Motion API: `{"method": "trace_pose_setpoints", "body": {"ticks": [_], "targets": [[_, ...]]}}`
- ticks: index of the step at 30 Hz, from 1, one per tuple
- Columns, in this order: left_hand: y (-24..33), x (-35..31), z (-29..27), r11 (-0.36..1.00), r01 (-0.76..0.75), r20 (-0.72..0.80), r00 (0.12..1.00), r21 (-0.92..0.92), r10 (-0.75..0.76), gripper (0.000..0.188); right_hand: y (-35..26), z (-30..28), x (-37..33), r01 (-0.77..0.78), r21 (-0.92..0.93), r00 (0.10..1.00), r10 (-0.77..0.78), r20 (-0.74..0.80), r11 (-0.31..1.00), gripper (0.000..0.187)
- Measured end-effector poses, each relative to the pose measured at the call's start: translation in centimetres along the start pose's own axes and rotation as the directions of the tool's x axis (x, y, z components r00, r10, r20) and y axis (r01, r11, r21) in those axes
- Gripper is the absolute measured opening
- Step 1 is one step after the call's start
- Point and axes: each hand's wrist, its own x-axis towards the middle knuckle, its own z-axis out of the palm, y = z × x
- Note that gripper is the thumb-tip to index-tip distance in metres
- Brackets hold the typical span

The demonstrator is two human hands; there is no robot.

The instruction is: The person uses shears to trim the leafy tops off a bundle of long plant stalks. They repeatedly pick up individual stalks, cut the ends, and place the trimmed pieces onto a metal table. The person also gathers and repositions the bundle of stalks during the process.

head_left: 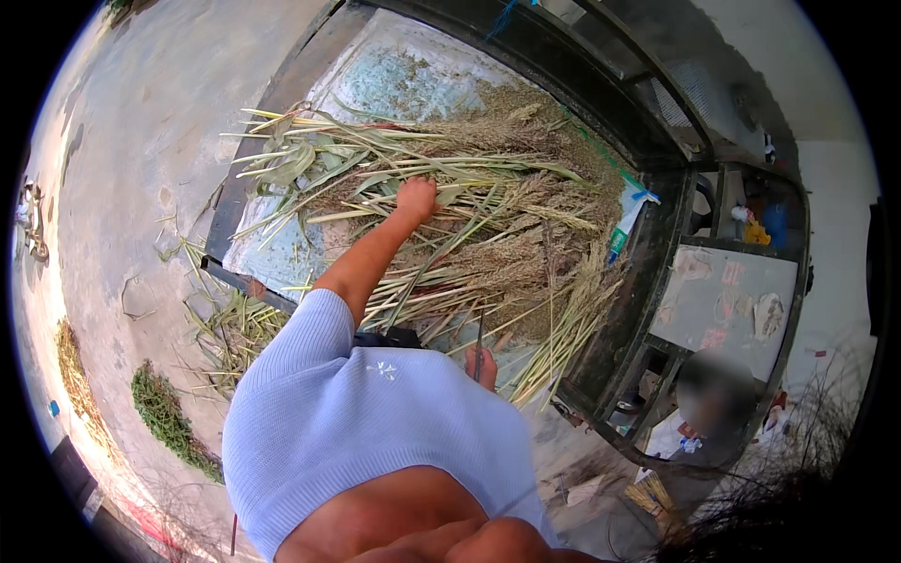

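Long cut grain stalks (507,246) with brown seed heads and green leaves lie heaped across a sheet-lined cargo bed (383,70). The seed heads point mostly right, the bare stalk ends left. My left hand (418,199) reaches into the middle of the heap, closed around some stalks; its fingertips are partly hidden among the leaves. Close to my body, at the near edge of the bed, my right hand (484,367) grips a knife (480,330) with a thin dark blade pointing away from me. My top hides part of that hand.
A dark metal frame (648,127) borders the bed at the far right, beside a vehicle cab (727,291). A blue-and-white bag (627,218) lies by the seed heads. Loose stalks (235,338) spill onto concrete at left, near a heap of green plants (169,418).
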Motion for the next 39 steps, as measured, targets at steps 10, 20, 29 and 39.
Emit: {"method": "trace_pose_setpoints", "body": {"ticks": [10, 20, 29, 39], "targets": [[3.0, -1.8, 3.0, 0.972, -0.233, 0.282, 0.931, -0.033, 0.233, 0.046, 0.9, -1.3, -1.9, 0.283, -0.173, 0.941, -0.308, -0.14, 0.944, 0.027], [6.8, -8.5, -1.9, 0.76, -0.65, -0.242, 0.733, 0.026, 0.635, 0.012, 1.0, -0.6, -0.7, 0.136, -0.14, 0.99, -0.139, -0.009, 0.981, 0.026], [3.8, -12.4, 7.8, 0.957, -0.288, -0.182, 0.939, 0.042, 0.291, 0.015, 3.7, 0.1, -0.6, 0.179, -0.204, 0.981, -0.191, -0.04, 0.962, 0.03], [1.2, -13.5, 4.3, 0.984, -0.174, -0.112, 0.979, -0.038, 0.169, 0.013, -1.7, -0.5, -0.9, -0.274, 0.296, 0.956, 0.292, -0.016, 0.915, 0.03]]}}
